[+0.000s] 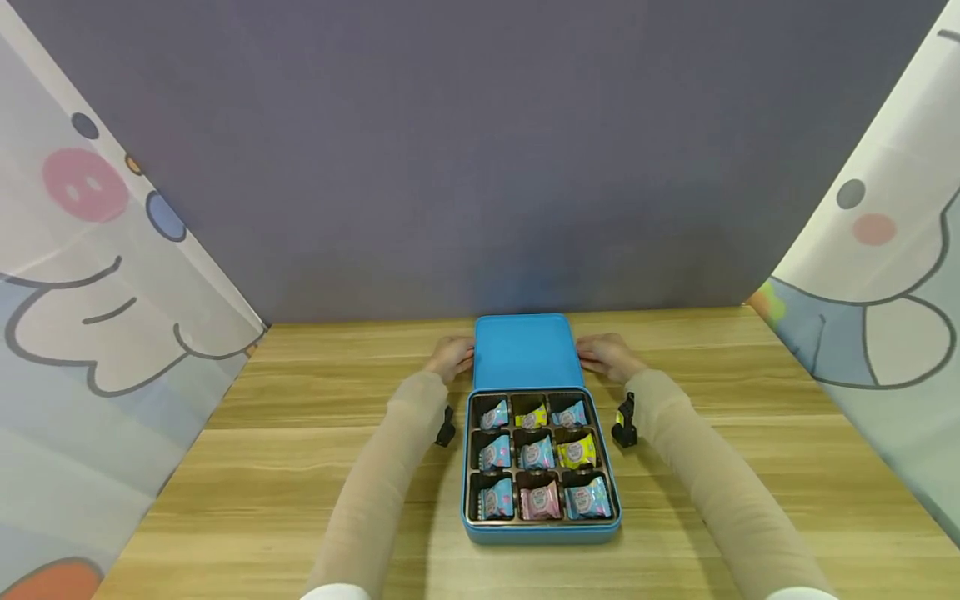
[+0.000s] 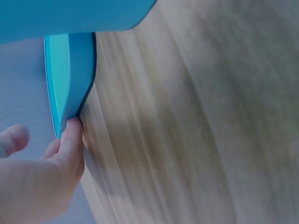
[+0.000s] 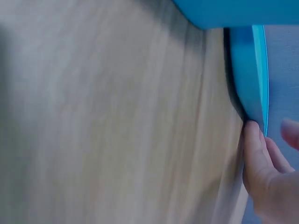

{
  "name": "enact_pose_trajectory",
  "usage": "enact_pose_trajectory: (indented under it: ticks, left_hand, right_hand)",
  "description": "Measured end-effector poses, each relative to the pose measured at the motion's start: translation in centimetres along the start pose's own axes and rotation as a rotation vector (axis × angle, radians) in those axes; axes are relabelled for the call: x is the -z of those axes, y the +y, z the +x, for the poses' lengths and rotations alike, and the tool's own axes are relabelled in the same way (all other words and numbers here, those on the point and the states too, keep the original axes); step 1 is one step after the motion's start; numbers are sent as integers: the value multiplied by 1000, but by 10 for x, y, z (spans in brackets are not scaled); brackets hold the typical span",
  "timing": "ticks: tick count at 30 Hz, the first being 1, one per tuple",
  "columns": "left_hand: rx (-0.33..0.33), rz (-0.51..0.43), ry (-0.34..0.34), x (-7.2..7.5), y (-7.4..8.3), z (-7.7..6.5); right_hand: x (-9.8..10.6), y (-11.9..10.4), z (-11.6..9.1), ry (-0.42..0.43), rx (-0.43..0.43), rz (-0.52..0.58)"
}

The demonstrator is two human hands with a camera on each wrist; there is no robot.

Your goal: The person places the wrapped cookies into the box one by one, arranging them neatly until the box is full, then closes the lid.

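Observation:
A blue hinged tin lies with its lid laid back toward the grey wall. Wrapped candies, in blue, yellow and pink, fill the compartments of its dark tray. At the lid's left side is my left hand, its fingertips touching the lid's lower edge near a far corner. The right hand mirrors it on the other side. In both wrist views the fingers are fairly straight, and the thumb stands apart from the lid.
The tin stands on a wood-grain table. Behind it rises a grey wall. Cartoon-printed curtains hang at left and right. A small black wrist device sits beside each forearm.

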State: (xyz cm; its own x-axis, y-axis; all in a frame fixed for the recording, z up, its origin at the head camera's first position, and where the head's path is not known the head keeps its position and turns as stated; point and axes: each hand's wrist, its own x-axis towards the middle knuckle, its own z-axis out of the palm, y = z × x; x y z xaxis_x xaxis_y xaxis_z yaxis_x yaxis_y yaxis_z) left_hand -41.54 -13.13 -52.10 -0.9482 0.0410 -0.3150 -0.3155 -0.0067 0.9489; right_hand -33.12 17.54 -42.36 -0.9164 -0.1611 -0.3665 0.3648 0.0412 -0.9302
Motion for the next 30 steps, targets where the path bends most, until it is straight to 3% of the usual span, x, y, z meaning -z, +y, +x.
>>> enact_pose_trajectory:
  ticks: [4, 10, 12, 13, 17, 19, 20, 21, 23, 26, 28, 30]
  left_hand:
    - [-14, 18, 21, 8, -18, 26]
    - [-28, 39, 31, 16, -29, 40]
    - [-25, 59, 48, 12, -25, 35]
    - [-22, 72, 50, 7, -12, 14]
    - [-8, 114, 63, -7, 11, -24]
    - [32, 125, 53, -14, 24, -46]
    - [47, 115, 47, -14, 18, -37]
    - [49, 103, 36, -16, 24, -47]
    - [53, 78, -1, -13, 17, -40]
    - [25, 4, -71, -6, 4, -19]
    - [35, 18, -92, -7, 9, -20]
    - [61, 50, -106, -15, 31, -47]
  right_hand:
    - [-2, 0, 0, 48, -15, -24]
    - [-8, 0, 5, 111, -39, -60]
    - [-9, 0, 6, 118, -37, -85]
    - [-9, -1, 7, 123, -36, -95]
    - [-10, -1, 7, 113, -27, -136]
    - [-10, 0, 8, 101, -28, -138]
    - [-10, 0, 8, 95, -30, -136]
    - [-10, 1, 8, 85, -31, -136]
    - [-8, 3, 8, 66, -38, -134]
    - [-5, 5, 8, 54, -45, -128]
    - [-2, 5, 8, 54, -40, -126]
    - [0, 3, 7, 59, -24, -124]
